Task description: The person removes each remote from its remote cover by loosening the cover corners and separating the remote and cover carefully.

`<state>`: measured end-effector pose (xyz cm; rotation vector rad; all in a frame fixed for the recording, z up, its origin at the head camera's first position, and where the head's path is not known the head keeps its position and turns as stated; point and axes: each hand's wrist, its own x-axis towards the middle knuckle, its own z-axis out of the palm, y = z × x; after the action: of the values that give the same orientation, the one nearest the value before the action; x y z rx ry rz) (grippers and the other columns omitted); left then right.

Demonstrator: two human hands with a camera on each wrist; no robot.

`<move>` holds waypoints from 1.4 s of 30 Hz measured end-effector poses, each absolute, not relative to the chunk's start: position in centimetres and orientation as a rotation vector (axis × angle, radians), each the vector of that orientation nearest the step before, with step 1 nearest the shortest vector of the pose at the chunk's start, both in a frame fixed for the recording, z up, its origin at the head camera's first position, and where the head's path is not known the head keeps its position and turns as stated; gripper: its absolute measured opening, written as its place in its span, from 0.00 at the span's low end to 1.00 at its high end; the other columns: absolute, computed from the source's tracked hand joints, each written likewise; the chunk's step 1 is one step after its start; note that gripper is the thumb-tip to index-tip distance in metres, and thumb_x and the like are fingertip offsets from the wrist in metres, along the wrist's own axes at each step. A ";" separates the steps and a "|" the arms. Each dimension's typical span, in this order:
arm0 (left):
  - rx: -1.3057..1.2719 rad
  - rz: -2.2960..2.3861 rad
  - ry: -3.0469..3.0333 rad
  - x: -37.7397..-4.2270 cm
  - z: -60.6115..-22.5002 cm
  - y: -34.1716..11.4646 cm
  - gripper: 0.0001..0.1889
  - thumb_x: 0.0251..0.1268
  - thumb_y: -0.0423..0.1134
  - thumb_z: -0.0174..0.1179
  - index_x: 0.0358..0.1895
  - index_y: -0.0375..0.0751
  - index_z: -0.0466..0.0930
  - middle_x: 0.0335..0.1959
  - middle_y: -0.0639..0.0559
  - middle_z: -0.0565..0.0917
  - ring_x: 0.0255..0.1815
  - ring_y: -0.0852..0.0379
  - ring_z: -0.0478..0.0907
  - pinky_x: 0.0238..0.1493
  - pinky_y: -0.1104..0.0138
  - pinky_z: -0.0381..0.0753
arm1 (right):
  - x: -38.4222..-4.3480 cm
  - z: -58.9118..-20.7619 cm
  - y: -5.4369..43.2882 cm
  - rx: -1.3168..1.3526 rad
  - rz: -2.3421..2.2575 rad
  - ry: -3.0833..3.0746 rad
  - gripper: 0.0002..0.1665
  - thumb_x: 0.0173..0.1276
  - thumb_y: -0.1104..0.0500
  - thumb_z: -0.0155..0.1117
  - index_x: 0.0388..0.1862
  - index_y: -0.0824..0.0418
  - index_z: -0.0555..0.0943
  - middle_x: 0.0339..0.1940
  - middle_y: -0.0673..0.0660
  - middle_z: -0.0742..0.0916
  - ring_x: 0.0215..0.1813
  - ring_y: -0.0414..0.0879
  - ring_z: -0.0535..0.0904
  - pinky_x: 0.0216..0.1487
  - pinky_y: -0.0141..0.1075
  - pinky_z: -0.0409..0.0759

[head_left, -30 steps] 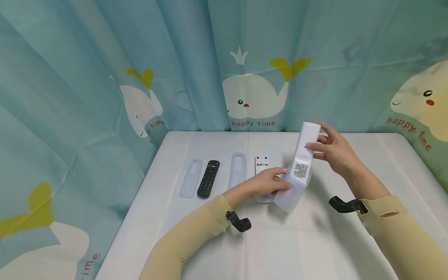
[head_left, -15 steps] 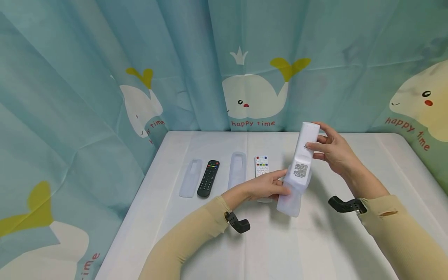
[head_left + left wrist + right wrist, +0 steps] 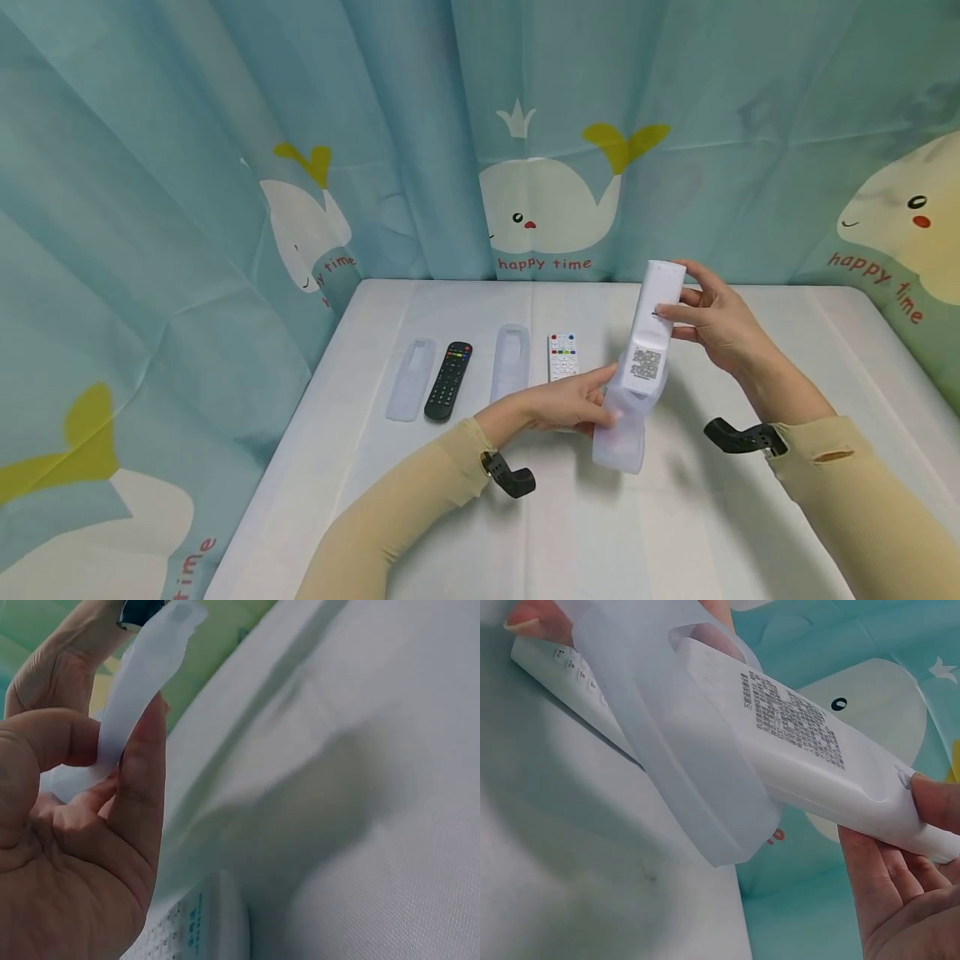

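My right hand [image 3: 723, 325] grips the upper end of a white remote control [image 3: 654, 312], its back with a printed QR code facing me. My left hand [image 3: 567, 400] pinches a translucent remote cover [image 3: 621, 442] between thumb and fingers, also seen as a bent strip of the cover [image 3: 142, 682] in the left wrist view. The lower end of the remote sits in the cover's opening, and the cover's far end hangs down over the table. In the right wrist view the cover [image 3: 682, 750] wraps round the QR-code end of the remote [image 3: 832, 757].
A second white remote [image 3: 562, 352] lies on the table, partly hidden behind my left hand. Left of it are a translucent cover [image 3: 511, 358], a black remote [image 3: 448, 382] and another cover [image 3: 410, 380]. A whale-print curtain [image 3: 405, 167] hangs behind the table [image 3: 570, 533].
The free end of the cover has swung downward and slightly right, now hanging lower from my left fingers. My right hand and the remote stay nearly in place.
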<state>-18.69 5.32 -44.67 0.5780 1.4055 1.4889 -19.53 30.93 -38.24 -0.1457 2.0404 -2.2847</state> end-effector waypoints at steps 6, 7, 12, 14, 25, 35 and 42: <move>0.603 1.446 1.441 -18.7 -44.8 5.6 0.46 0.69 0.21 0.56 0.81 0.61 0.48 0.51 0.50 0.83 0.48 0.55 0.82 0.39 0.60 0.85 | -19.5 -38.4 30.9 -0.121 -2.262 2.073 0.45 0.70 0.69 0.69 0.79 0.52 0.59 0.50 0.47 0.86 0.47 0.41 0.83 0.41 0.34 0.86; 0.602 1.447 1.465 -18.6 -44.8 5.7 0.43 0.70 0.23 0.57 0.80 0.60 0.50 0.50 0.50 0.83 0.48 0.56 0.82 0.40 0.61 0.85 | -19.5 -38.4 30.9 -0.114 -2.256 2.084 0.45 0.70 0.68 0.69 0.79 0.52 0.59 0.50 0.47 0.86 0.47 0.41 0.83 0.41 0.34 0.86; 0.585 1.497 1.684 -18.1 -45.0 6.7 0.38 0.71 0.33 0.65 0.78 0.56 0.57 0.46 0.54 0.84 0.47 0.61 0.83 0.45 0.65 0.83 | -19.4 -38.6 30.9 -0.053 -2.287 2.093 0.43 0.69 0.68 0.70 0.77 0.51 0.61 0.50 0.47 0.86 0.47 0.41 0.83 0.40 0.33 0.86; 0.575 1.520 1.770 -17.8 -45.1 7.1 0.39 0.69 0.34 0.67 0.78 0.55 0.58 0.45 0.55 0.84 0.46 0.62 0.83 0.45 0.65 0.83 | -19.4 -38.7 30.8 -0.029 -2.298 2.103 0.43 0.69 0.68 0.70 0.77 0.51 0.61 0.49 0.47 0.85 0.47 0.41 0.83 0.40 0.33 0.86; 0.594 1.629 1.464 -17.9 -45.5 6.7 0.48 0.65 0.17 0.59 0.81 0.59 0.50 0.55 0.46 0.82 0.53 0.56 0.82 0.52 0.61 0.81 | -19.5 -38.8 30.9 -0.064 -2.286 2.098 0.42 0.69 0.67 0.70 0.75 0.50 0.63 0.51 0.47 0.85 0.48 0.41 0.82 0.41 0.32 0.86; 0.537 1.589 1.586 -18.0 -45.3 6.3 0.36 0.76 0.34 0.58 0.81 0.58 0.54 0.52 0.51 0.83 0.50 0.58 0.81 0.50 0.61 0.82 | -19.7 -39.4 31.4 -0.108 -2.201 2.147 0.45 0.70 0.68 0.69 0.80 0.54 0.58 0.45 0.47 0.88 0.44 0.40 0.85 0.41 0.33 0.86; 0.474 1.621 1.654 -18.0 -45.0 6.5 0.36 0.77 0.34 0.56 0.83 0.58 0.54 0.54 0.49 0.83 0.49 0.57 0.81 0.48 0.62 0.82 | -19.6 -39.5 31.7 -0.125 -2.031 2.263 0.46 0.74 0.63 0.67 0.83 0.51 0.54 0.45 0.48 0.87 0.42 0.43 0.87 0.42 0.38 0.87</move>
<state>-17.99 6.54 -45.04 0.4741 1.6545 1.6212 -19.59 31.66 -39.52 -0.1248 2.2627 -2.0313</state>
